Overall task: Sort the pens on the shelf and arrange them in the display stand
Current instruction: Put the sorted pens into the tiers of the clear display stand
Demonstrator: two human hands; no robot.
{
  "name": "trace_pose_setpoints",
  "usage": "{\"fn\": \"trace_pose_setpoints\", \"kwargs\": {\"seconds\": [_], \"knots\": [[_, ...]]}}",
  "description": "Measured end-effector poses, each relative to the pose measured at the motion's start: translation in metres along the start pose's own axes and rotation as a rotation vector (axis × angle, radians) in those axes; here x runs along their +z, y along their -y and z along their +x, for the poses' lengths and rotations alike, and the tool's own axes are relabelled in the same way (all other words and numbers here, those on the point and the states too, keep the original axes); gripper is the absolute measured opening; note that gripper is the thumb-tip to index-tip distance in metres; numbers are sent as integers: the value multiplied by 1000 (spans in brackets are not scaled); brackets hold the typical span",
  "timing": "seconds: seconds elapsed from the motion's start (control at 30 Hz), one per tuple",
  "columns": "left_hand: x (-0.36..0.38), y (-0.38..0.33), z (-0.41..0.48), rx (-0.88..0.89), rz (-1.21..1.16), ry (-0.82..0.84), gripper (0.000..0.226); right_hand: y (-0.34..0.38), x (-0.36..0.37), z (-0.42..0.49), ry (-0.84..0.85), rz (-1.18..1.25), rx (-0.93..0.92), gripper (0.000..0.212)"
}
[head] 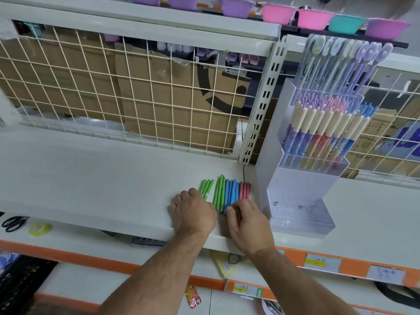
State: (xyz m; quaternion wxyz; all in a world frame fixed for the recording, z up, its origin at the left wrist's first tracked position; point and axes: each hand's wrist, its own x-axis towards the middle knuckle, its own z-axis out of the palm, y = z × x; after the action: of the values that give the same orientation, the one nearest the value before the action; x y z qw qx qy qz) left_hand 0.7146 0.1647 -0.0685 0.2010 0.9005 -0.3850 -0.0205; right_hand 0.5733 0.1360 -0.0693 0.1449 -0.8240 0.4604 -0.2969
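Sorting step, colours being grouped. Pens lie on the shelf just left of the display stand: slim, matte, in green, blue and red runs. Right hand curls over their near ends, grasping. Left hand, further left of the stand, is curled; hold unclear. Next, probably: lift one colour into the stand's lowest tier.

Two bare forearms reach up from below to the row of pens. The left hand lies knuckles-up in a loose fist over the row's left end. The right hand curls its fingertips onto the row's near ends, right side. Whether either grips is unclear.
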Motion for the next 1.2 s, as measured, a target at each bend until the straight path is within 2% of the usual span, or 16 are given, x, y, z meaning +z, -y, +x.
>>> {"fn": "trace_pose_setpoints", "kwargs": {"seconds": [0.5, 0.9, 1.0, 1.2], "knots": [[5, -1, -2, 43, 53, -20, 18, 0, -1, 0, 38, 11, 21, 24], [1, -2, -3, 45, 71, 10, 18, 0, -3, 0, 42, 13, 19, 24], [-4, -2, -3, 36, -37, -20, 13, -1, -2, 0, 34, 30, 19, 24], [-14, -1, -11, 80, -470, -31, 10, 0, -4, 1, 35, 60, -15, 22]]}}
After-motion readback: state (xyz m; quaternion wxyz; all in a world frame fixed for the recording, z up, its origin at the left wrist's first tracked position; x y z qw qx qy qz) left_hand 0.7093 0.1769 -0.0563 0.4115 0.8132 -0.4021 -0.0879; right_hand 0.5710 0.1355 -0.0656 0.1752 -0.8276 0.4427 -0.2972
